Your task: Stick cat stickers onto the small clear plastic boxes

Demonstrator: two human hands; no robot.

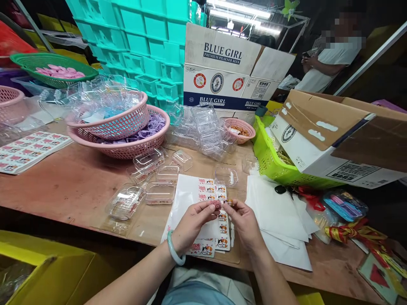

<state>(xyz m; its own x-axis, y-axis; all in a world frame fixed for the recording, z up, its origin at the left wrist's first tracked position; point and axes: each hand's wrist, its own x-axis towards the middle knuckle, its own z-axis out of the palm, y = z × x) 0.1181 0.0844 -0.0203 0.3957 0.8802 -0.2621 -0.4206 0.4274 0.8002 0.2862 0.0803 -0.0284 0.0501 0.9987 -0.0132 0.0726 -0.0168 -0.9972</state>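
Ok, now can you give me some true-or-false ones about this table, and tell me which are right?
1. The left fingers hold nothing. False: the left hand holds a small pinkish-red piece.
2. The bangle is pale green. True.
3. The green basket at the far left holds purple pieces. False: the green basket holds pink pieces.
4. A big white box says "BLUE GIRL". True.
5. The two hands are far apart. False: the right hand is close to the left, above sticker sheets.
6. Teal crates are stacked at the back. True.
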